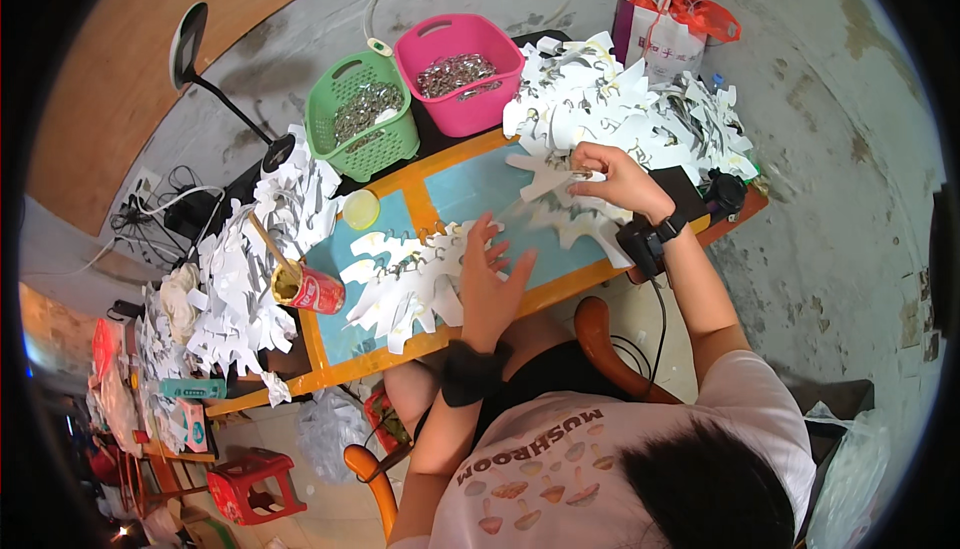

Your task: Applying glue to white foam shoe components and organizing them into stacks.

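Table: blue top (470, 189) with an orange border; runs in front of the person.
Loose piles: white card shapes heaped at the left (235, 279) and at the right (590, 89); dark curved marks or pieces among the right-hand ones.
Baskets: pink (475, 114) and green (385, 156), side by side at the back; shiny small pieces inside each.
Card row: white cut-outs (400, 299) overlapping on the blue top, beside the left hand; probably light and thin, apt to bend or tear at the narrow prongs; best held by the broad body.
Left hand (490, 294): fingers spread, blurred, at the row's right end; no grip visible.
Right hand (615, 177): above the cards at the right; thumb and forefinger seem to pinch a small piece (580, 176), too small to identify; likely hard, light, easily dropped; suits a fingertip hold at one end.
Can: red (322, 293), tilted, stick (272, 247) inside; left of the row.
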Demonstrator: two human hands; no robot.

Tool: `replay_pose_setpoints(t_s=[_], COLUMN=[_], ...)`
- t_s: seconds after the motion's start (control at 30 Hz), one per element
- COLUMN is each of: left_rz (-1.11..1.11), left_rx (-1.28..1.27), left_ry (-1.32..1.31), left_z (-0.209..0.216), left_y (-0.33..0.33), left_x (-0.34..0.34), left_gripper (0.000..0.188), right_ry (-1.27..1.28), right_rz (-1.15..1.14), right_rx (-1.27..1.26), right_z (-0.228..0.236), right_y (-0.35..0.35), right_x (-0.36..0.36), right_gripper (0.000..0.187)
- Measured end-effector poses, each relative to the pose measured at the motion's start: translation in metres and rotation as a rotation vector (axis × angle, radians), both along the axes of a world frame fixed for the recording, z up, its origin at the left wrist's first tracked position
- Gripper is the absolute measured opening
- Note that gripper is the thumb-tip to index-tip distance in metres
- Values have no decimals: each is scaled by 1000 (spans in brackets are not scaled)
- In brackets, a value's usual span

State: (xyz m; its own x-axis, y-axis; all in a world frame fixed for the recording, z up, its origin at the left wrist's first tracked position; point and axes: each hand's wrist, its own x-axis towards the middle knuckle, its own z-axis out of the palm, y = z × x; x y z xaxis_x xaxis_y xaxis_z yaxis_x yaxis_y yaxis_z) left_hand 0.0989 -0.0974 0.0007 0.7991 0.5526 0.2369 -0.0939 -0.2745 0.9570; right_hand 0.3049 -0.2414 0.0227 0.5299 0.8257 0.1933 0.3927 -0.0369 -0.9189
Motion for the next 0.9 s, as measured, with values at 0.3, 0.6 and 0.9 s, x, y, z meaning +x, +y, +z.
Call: replay_pose_setpoints(t_s=[0.3, 0.6, 0.9], left_rz=[-127, -30, -229], left_rx=[-154, 516, -254], left_ry=[8, 255, -59], left_z=[-5, -4, -29], left_y=[5, 1, -26], left_x=[32, 55, 79], left_gripper=[61, 71, 57], right_ry=[-173, -125, 454], right_rz=[17, -382, -426], right_rx=[-64, 2, 174], right_z=[-10, -8, -27], right_y=[22, -5, -2], right_x=[-33, -22, -39], right_gripper=[31, 46, 28])
